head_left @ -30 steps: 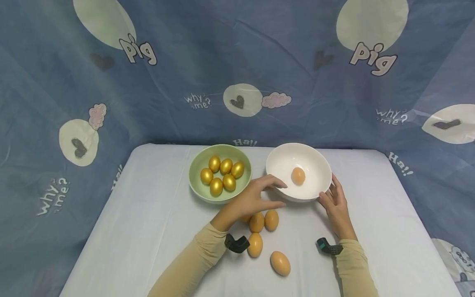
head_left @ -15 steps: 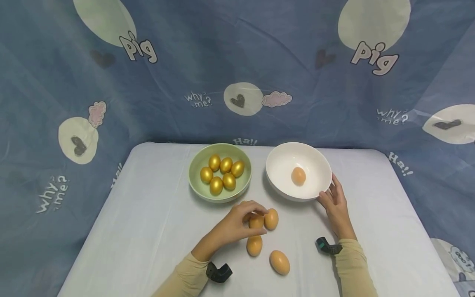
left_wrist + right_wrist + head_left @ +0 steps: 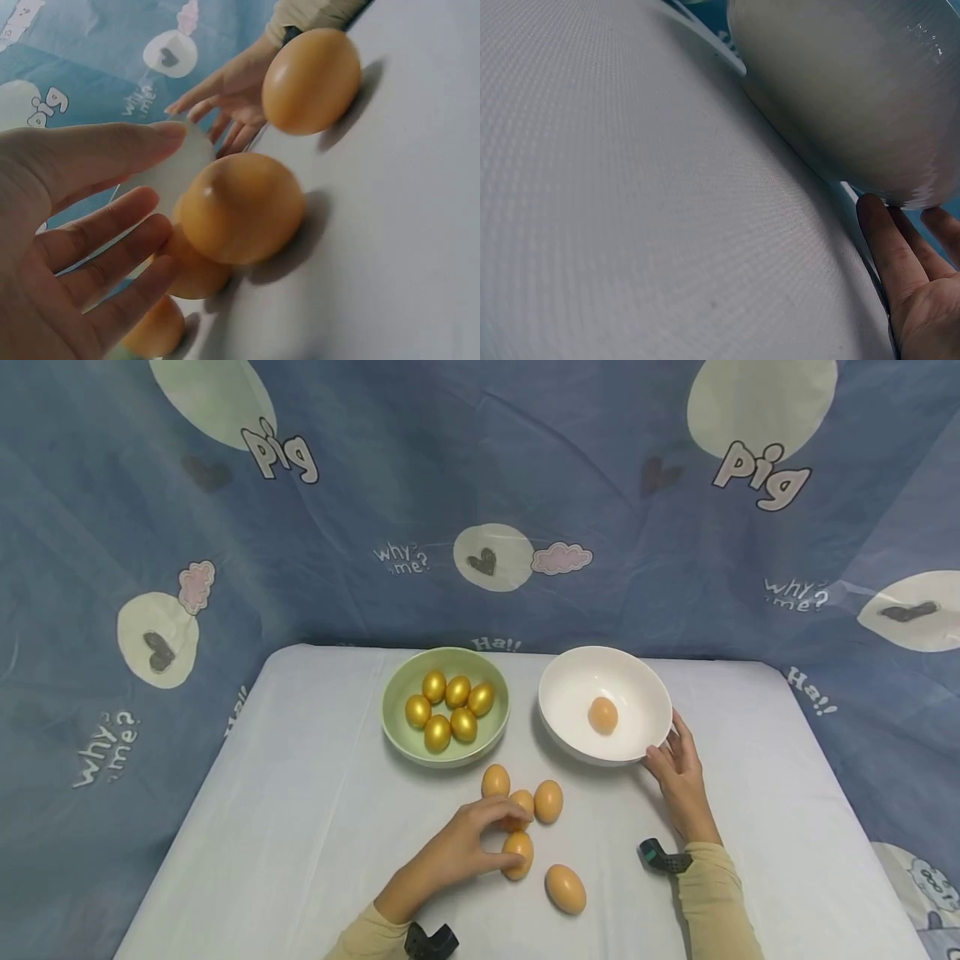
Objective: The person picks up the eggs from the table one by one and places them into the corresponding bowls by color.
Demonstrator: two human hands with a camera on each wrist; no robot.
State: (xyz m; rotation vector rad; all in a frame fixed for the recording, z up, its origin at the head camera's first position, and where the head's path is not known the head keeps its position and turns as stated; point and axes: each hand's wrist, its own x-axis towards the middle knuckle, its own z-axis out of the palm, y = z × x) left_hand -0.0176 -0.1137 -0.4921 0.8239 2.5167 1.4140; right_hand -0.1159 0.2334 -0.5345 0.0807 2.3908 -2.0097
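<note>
My left hand (image 3: 453, 852) reaches over a loose group of brown eggs, thumb and fingers spread apart. In the head view its fingertips overlap a brown egg (image 3: 519, 858) at the near end of the group. That egg (image 3: 244, 210) stands beyond the parted thumb and fingers in the left wrist view, with a gap between. My right hand (image 3: 678, 781) touches the right side of a white bowl (image 3: 566, 693), its fairly straight fingers (image 3: 892, 251) against the outer wall. One brown egg (image 3: 603, 716) lies inside that bowl.
A green bowl (image 3: 397, 727) with several golden eggs (image 3: 437, 733) stands left of the white one. Other brown eggs (image 3: 549, 802) lie on the white-covered table (image 3: 285, 827), one egg (image 3: 566, 889) nearer the front. A blue printed cloth (image 3: 337, 568) hangs behind.
My left hand has drawn back from beside the white bowl, toward the front and left, to the near brown eggs. My right hand stays at the white bowl.
</note>
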